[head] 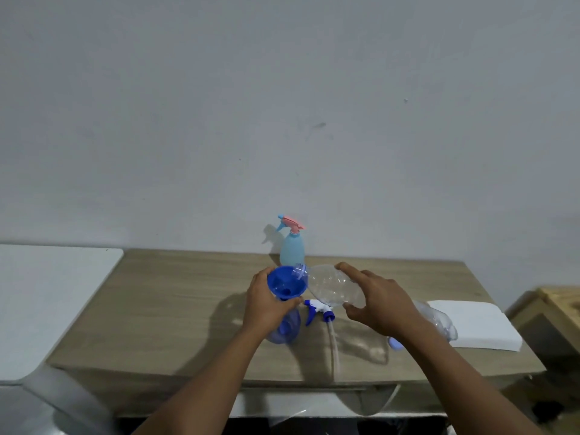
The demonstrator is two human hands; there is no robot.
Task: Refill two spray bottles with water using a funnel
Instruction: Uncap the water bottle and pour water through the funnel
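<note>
A white surface (56, 293) adjoins the wooden table (175, 309) at the left. Near the table's middle, the left hand (266, 304) wraps its fingers round the neck of the blue spray bottle (287, 328), which stands upright with its head off. A blue funnel (285, 284) sits in its mouth, just above the hand. Behind it, against the wall, stands the light blue spray bottle (292, 249), 1 of the 2, with its pink trigger head on. A clear bottle (332, 285) is tipped on its side, its mouth over the funnel's rim; whether water runs cannot be told. Below it, the blue and white spray head (318, 309) lies on the table with its tube (334, 343) trailing toward the near edge. The right hand (379, 304) clasps the clear bottle's body, fingers spread on top and thumb beneath. Farther right lies a white folded sheet (477, 324).
</note>
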